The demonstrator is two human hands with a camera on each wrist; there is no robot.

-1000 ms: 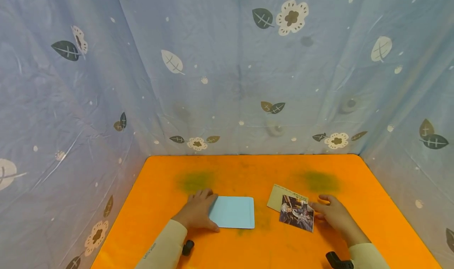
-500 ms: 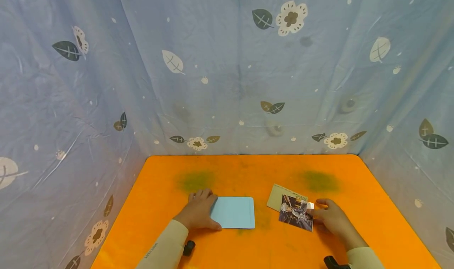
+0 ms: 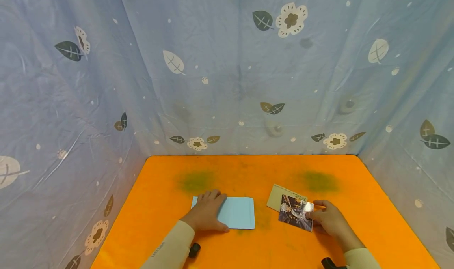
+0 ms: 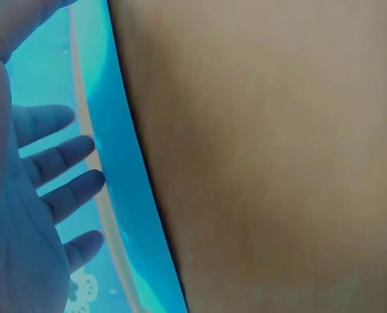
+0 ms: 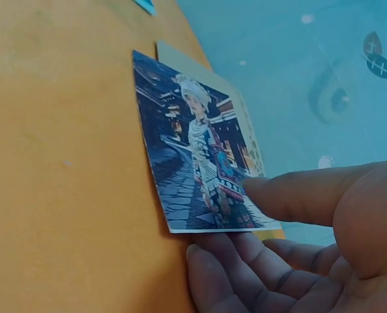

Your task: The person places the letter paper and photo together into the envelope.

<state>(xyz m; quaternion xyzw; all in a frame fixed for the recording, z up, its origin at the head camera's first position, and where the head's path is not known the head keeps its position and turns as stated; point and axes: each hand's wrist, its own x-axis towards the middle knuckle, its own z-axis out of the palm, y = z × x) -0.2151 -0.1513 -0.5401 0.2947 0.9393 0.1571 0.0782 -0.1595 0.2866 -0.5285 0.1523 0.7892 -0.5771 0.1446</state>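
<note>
A flat light blue rectangle (image 3: pixel 238 213), which looks like an envelope, lies on the orange table. My left hand (image 3: pixel 207 212) rests across its left part, thumb by the near edge and fingertips by the far edge. The left wrist view shows this hand's fingers (image 4: pixel 70 195) loosely straight beside a blue strip. To the right, my right hand (image 3: pixel 329 221) pinches the right edge of a photo (image 3: pixel 295 214) of a person in a white headdress. Its thumb lies on the picture and its fingers are underneath. Partly beneath the photo is a beige card (image 3: pixel 280 197) with printed marks.
The orange table (image 3: pixel 244 174) has two greenish stains near its back. Blue-grey curtains (image 3: pixel 213 87) with flower and leaf prints enclose it at the back and both sides. A black wrist device (image 3: pixel 194 250) sits by the left sleeve.
My left hand has slid right over the blue rectangle, uncovering its far left corner. The right hand has shifted slightly left, its thumb coming onto the photo, which has barely moved.
</note>
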